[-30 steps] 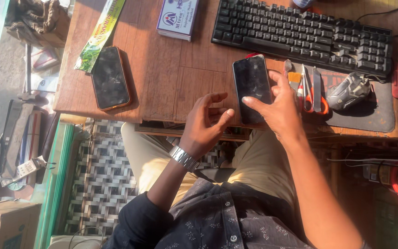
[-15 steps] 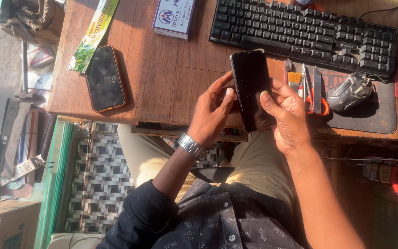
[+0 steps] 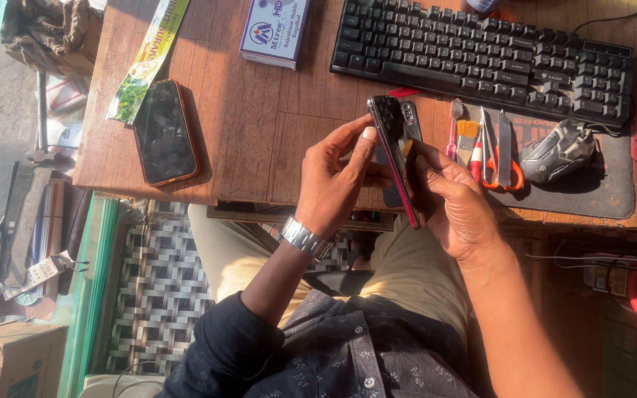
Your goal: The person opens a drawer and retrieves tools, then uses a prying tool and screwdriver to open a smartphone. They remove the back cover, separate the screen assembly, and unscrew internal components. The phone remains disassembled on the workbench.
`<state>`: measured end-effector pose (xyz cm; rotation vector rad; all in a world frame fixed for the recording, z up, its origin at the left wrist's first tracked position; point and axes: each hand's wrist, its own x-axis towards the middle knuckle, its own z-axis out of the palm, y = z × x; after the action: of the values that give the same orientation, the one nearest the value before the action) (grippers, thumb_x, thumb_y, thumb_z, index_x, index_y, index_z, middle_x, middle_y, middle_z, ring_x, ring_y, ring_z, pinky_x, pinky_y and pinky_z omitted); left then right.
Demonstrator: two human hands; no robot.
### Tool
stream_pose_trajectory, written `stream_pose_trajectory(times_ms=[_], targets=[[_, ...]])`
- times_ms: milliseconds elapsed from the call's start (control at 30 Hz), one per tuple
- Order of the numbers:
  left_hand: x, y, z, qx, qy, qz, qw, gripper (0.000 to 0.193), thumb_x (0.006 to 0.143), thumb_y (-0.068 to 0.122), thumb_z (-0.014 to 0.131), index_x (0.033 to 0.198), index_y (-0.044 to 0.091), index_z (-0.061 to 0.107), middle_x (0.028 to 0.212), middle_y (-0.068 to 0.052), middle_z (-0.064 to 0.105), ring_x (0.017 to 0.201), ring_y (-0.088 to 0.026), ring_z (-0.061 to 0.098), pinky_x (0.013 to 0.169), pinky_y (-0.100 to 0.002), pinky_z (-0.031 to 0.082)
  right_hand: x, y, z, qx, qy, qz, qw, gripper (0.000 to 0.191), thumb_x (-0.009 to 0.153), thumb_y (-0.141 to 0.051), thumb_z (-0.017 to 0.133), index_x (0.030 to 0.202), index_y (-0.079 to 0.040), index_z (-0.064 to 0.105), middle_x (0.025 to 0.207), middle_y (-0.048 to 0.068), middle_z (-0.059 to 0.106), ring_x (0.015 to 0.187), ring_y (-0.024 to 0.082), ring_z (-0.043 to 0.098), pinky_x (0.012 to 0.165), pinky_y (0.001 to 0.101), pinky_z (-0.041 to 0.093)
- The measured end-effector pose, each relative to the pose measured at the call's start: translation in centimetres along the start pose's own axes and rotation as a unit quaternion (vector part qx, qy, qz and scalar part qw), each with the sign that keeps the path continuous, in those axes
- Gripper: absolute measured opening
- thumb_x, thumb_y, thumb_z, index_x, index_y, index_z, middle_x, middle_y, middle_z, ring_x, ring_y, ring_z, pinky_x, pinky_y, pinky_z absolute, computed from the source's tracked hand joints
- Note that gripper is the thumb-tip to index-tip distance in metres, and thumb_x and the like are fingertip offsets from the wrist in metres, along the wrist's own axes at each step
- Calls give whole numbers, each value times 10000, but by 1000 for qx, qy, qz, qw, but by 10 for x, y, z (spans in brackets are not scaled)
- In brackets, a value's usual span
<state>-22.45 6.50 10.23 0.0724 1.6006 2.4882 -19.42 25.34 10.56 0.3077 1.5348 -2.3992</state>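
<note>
Hands met over the near edge of the desk in the head view: the left hand and the right hand together held a dark phone turned on edge, each grip closed on it, left thumb pressed to its face. Just beyond the grip lay a small brush, orange-handled scissors and a mouse; farther off stood a black keyboard. Well to the left of the grip, a second phone lay flat.
</note>
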Motion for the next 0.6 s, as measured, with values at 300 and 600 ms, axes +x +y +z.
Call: stream_pose_trajectory(times_ms=[300,600], targets=[[11,1,-1,39,34,13,999,466,1014,228,623,1429,19,582,1097,-154,762,827,-180,779,709,-330,689,2,-1,3,-61,5,-15,998,550,962,-249,687,1446,-17,566,1157,36,690,1029,89,645,891,258,525],[22,-10,-10,-23,28,14,999,489,997,200,642,1456,63,545,1033,-148,771,889,-182,769,761,-338,680,8,4,5,-236,-19,-109,965,1170,658,-349,905,1559,110,316,1612,245,411,1573,319,287,1279,422,146]])
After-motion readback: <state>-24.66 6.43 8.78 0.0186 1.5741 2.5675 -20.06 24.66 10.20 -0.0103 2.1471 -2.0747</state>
